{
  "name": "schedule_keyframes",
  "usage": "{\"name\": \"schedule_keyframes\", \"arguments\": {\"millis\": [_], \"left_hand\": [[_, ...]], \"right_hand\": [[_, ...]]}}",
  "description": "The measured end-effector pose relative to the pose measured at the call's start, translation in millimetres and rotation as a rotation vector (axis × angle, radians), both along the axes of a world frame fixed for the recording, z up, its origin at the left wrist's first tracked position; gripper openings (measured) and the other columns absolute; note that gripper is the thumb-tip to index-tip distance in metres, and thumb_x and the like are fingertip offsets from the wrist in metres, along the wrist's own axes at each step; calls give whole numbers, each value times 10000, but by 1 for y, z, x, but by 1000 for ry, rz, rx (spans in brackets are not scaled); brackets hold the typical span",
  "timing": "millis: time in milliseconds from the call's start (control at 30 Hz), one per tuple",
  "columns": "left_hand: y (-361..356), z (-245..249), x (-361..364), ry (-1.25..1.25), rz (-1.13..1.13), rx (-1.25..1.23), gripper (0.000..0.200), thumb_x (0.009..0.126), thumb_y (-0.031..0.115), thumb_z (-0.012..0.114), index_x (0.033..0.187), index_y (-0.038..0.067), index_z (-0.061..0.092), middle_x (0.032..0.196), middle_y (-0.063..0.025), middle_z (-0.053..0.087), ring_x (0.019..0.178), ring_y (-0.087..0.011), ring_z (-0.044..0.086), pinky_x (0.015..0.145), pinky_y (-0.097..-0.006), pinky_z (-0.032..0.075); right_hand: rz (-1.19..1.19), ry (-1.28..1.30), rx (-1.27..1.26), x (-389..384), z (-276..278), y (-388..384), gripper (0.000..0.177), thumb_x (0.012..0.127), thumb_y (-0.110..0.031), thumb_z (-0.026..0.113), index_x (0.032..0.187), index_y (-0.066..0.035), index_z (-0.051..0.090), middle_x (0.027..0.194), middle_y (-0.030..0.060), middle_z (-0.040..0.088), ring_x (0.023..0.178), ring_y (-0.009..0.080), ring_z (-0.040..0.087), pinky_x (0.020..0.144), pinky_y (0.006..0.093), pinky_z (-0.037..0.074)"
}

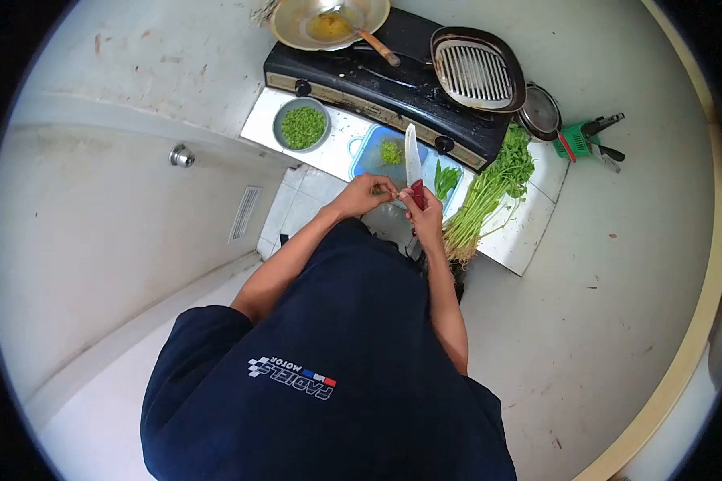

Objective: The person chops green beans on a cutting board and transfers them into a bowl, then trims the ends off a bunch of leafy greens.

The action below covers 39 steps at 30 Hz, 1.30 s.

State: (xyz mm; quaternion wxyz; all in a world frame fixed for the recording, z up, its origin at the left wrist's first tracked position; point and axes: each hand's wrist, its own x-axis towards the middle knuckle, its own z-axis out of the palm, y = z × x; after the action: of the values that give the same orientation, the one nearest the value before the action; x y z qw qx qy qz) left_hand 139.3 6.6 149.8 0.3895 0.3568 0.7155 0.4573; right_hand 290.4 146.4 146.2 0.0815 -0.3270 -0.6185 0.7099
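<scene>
My right hand (pixel 425 210) is wrapped round the dark red handle of a knife (pixel 412 156), whose blade points up toward the stove. Close beside it, my left hand (pixel 365 195) has its fingers curled and pinched, its fingertips meeting those of my right hand; what lies between them is too small to name. Beyond both hands is a blue-rimmed cutting board (pixel 361 164) with a small heap of chopped greens (pixel 391 152) and some green leaves (pixel 446 178). A large bunch of leafy stems (pixel 489 188) with roots lies to the right.
A bowl of chopped greens (pixel 303 127) stands at the left of the white counter (pixel 258 120). The black stove (pixel 393 76) bears a wok (pixel 297 20) and a grill pan (pixel 473 72). A strainer (pixel 540 111) and a green basket (pixel 573 142) of utensils are at right.
</scene>
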Motion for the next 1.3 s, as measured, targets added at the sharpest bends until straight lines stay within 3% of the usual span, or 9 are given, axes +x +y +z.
{"name": "schedule_keyframes", "arguments": {"millis": [233, 267, 367, 400, 533, 867, 1067, 1200, 1300], "left_hand": [[-1, -62, -78, 316, -119, -145, 151, 891, 146, 683, 1009, 65, 731, 963, -106, 766, 944, -275, 739, 846, -403, 557], [-4, -74, -88, 309, -128, -136, 152, 889, 125, 662, 1011, 62, 728, 970, -122, 759, 936, -303, 733, 863, -416, 561], [-13, -103, -114, 302, -153, -129, 154, 896, 126, 658, 1011, 49, 725, 970, -141, 754, 928, -307, 732, 859, -414, 565], [-14, -104, -122, 261, -144, -141, 151, 886, 127, 660, 991, 43, 730, 962, -147, 755, 927, -309, 734, 862, -412, 567], [-22, -99, -137, 185, -104, -154, 139, 858, 106, 663, 936, 19, 738, 947, -166, 752, 929, -304, 738, 862, -404, 572], [-23, -120, -141, 211, -128, -77, 133, 856, 97, 692, 952, 18, 741, 983, -177, 734, 940, -323, 725, 853, -417, 571], [-33, -120, -151, 192, -151, -44, 138, 897, 95, 696, 1009, 24, 734, 1008, -144, 735, 916, -277, 715, 831, -385, 560], [-32, -115, -151, 185, -166, -42, 135, 911, 91, 680, 1013, 19, 731, 1011, -135, 734, 870, -273, 702, 825, -383, 559], [-30, -115, -151, 141, -162, -20, 134, 916, 90, 677, 1016, 18, 729, 1018, -129, 734, 868, -271, 699, 831, -389, 558]], "right_hand": [[-75, -134, 247, -8, -44, -1, 324, 1048, -354, 608, 980, -44, 677, 775, -7, 660, 591, 43, 480, 542, 247, 396], [-44, -191, 278, -8, -45, -3, 348, 1038, -359, 619, 960, -23, 666, 748, 54, 663, 575, 121, 511, 554, 315, 427], [160, -364, 612, -10, -61, -9, 367, 1023, -349, 612, 1112, 2, 673, 850, 237, 704, 797, 406, 709, 709, 477, 525], [154, -342, 595, -13, -62, -15, 352, 1018, -342, 605, 1102, -3, 651, 874, 288, 677, 881, 492, 663, 745, 527, 513], [225, -347, 680, -40, -77, -29, 299, 1026, -315, 570, 1076, -20, 556, 909, 268, 691, 868, 492, 668, 750, 560, 518], [80, -491, 723, -52, -73, -43, 327, 1032, -313, 563, 1179, -22, 594, 950, 252, 708, 904, 491, 673, 771, 564, 529], [-16, -364, 771, -24, -82, -28, 294, 1018, -303, 600, 1167, -53, 646, 1015, 189, 702, 937, 423, 677, 810, 508, 530], [92, -635, 888, -8, -67, -13, 289, 1007, -349, 612, 1208, -151, 674, 1101, 88, 673, 1056, 344, 653, 883, 560, 452], [211, -640, 1029, 2, -74, 1, 282, 994, -341, 624, 1211, -168, 676, 1102, 76, 674, 1085, 320, 644, 918, 549, 435]]}}
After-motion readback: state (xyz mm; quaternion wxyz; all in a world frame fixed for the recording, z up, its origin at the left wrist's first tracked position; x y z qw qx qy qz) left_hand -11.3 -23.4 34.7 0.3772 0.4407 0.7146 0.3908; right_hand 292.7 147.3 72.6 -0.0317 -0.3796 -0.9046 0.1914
